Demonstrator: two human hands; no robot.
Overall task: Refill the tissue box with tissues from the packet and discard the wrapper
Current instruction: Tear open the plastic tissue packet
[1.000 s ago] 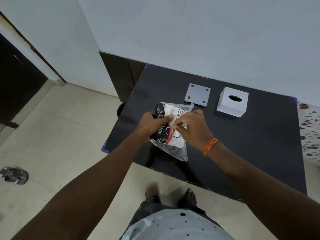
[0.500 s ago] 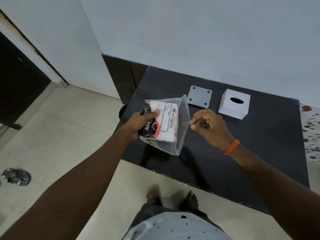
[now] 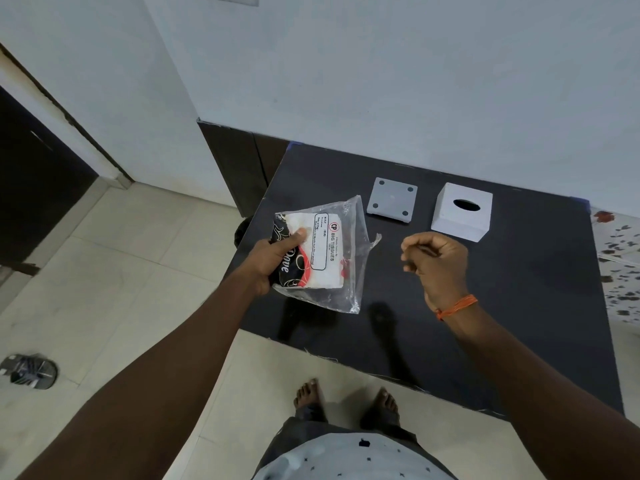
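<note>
Evidently to steady it for emptying, the left hand [image 3: 273,258] grips the tissue packet [image 3: 320,252] left of the tissue box [image 3: 462,212], while the curled right hand [image 3: 438,259] holds nothing visible.

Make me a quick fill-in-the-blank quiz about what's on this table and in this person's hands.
1. The tissue packet is held in the ____ hand.
2. The white tissue box has an oval ____ in its top.
3. The grey square base plate lies to the ____ of the box in the picture.
4. The right hand wears an ____ wrist thread.

Answers: left; opening; left; orange
</note>
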